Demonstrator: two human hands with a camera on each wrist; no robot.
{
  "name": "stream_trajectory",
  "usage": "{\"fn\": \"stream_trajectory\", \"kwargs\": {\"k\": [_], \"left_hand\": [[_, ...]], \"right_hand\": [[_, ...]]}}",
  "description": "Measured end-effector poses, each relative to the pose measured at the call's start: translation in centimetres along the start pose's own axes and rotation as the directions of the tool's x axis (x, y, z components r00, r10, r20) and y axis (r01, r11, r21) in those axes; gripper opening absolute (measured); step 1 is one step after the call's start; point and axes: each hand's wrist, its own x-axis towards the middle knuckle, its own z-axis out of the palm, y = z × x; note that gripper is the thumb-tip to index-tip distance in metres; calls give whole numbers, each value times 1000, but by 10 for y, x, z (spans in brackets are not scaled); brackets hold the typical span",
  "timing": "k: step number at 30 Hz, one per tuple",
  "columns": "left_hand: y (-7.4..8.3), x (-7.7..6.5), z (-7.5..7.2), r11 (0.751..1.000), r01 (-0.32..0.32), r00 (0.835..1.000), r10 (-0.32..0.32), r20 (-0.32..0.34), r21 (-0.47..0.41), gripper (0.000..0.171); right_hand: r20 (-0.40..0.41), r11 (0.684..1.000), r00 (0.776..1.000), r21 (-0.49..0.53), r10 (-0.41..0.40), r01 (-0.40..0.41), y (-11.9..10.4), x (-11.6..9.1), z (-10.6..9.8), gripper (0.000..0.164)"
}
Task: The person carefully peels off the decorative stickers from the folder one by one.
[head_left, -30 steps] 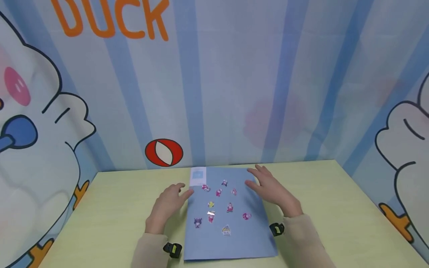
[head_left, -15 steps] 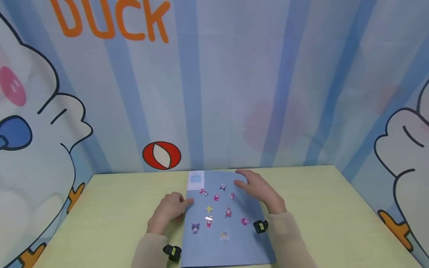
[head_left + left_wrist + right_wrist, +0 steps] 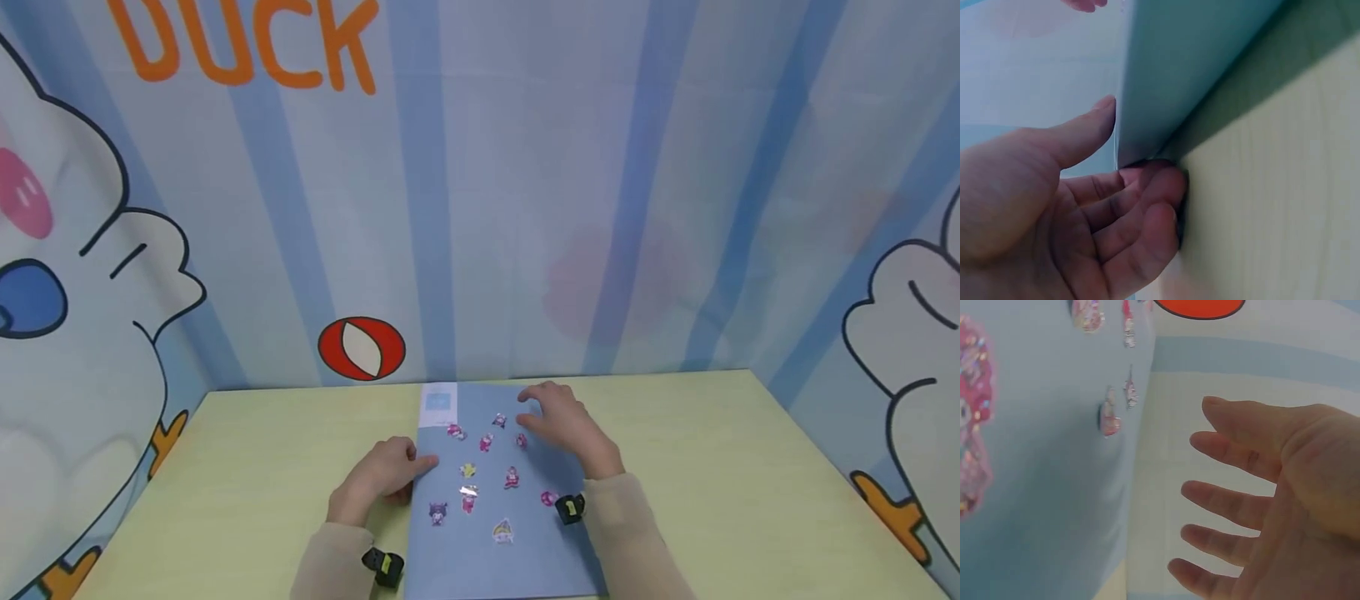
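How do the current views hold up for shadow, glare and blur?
Head: fairly even light, with a soft shadow on the blue folder below the right hand; left wrist: duller and slightly soft, with a dark shadow band along the table; right wrist: a little soft, with bright sparkles on the stickers.

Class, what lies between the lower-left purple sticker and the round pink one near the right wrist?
A small pink sticker lies between the purple sticker and round pink sticker on the blue folder, as the head view shows.
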Motion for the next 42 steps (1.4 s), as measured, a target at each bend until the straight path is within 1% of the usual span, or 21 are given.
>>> {"fn": "stream_trajectory", "kwargs": {"k": [3,7,10,17,22,25,30,37,42], "left_hand": [[-1,1,-1,1000,-2,1000,3,14,-30,30],[-4,2,-1,999,-1,1000,2,31,-40,30],[-6,3,-1,999,8,999,-7,36,-40,31],[-6,3,-2,998,16,999,-14,37,-55,31],[-6,4,-2,999,22,999,-20,36,-45,31],[-7,4,-1,999,25,999,-24,33,-44,30],[-8,2,0,999,36,999,-35,36,-36,30],[-8,2,2,999,28,999,-27,30,-22,29],[-7,1,0,1000,21,999,-20,26,-23,29]], "right_hand": [[-11,998,999,-62,30,-30,0,2,4,22],[24,992,999,-120,46,-42,1,3,10,10],[46,989,998,-144,52,-44,1,4,12,6],[54,982,998,-189,38,-28,-1,3,14,6],[52,982,998,-190,31,-20,-1,4,17,17],[38,983,999,-184,19,-11,-2,4,18,20],[29,982,1000,-189,-3,8,-3,1,18,19],[15,981,999,-193,-28,30,-4,-1,14,19],[24,980,999,-193,-36,40,-6,0,9,18]]}}
